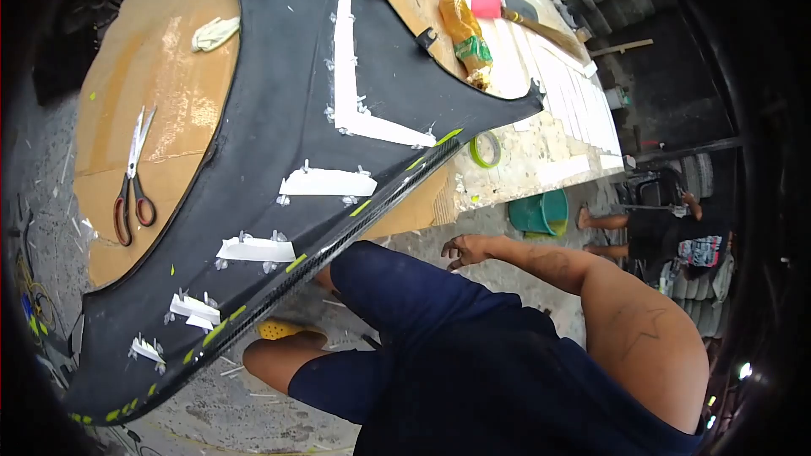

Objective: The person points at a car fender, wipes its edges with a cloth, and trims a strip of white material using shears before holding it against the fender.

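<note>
Worktop: a broad worktop (pixel 144 76) covered in brown cardboard fills the upper left, and everything else lies on it or beside it.
Black panel: the big curved black panel (pixel 279 84) lies across the worktop, and its weave-patterned lower edge juts past the worktop's rim towards our thigh.
Co-worker: another person (pixel 667 236) sits low at the far right, well apart from us, with hands we cannot read.
Long white strip: an L-shaped white strip (pixel 345 59) is stuck down on the panel's upper half.
Green bucket: a bucket (pixel 536 213) stands on the floor below the worktop's far rim.
Scissors: red-handled scissors (pixel 133 177) lie shut on the bare cardboard, left of the panel and apart from it.
Small white patches: several short patches (pixel 328 182) run in a row just inside the panel's lower edge.
Right hand: our right hand (pixel 467 249) hangs over the floor near the panel's edge without touching it. Its fingers are loosely curled and moderately spread, and they hold nothing.
Left hand: out of sight, so we cannot tell its grip.
Tape roll: a green tape roll (pixel 485 149) lies flat just past the panel's tip.
Glove: a pale crumpled glove (pixel 215 32) rests near the panel's upper left edge.
Step in hand: we judge this a pause between patches, since our hand is off the panel and the scissors are out of reach.
Next move: it calls for a steady panel and a reach across it to the scissors or the tape roll.
</note>
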The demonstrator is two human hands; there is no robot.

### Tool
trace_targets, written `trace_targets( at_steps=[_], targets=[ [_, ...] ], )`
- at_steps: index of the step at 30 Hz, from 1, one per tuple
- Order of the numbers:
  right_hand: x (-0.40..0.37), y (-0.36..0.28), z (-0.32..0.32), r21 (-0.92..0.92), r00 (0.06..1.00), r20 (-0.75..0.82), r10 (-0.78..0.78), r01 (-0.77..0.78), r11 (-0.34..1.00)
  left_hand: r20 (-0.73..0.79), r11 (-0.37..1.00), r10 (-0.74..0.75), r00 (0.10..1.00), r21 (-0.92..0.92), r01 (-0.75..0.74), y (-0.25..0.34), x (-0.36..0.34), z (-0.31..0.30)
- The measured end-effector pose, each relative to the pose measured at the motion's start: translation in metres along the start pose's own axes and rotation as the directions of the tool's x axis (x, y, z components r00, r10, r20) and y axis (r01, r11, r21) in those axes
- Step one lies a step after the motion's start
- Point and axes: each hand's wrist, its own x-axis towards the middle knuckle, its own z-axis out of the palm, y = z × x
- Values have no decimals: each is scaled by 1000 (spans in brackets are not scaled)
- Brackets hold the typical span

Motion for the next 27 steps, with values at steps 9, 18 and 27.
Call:
trace_targets(
  at_steps=[9,18,27],
  targets=[
    [-78,-16,-51,-24,874,-426,-235,249,968,-92,959,-282,955,-3,283,82,-83,19],
    [-58,63,-124,-144,362,-899,-247,289,946,-53,954,-299,953,-31,298,175,-143,52],
    [-178,-2,-119,-153,207,-887,-414,713,685,-91,933,-360,929,-39,358,231,-167,81]
  ],
)
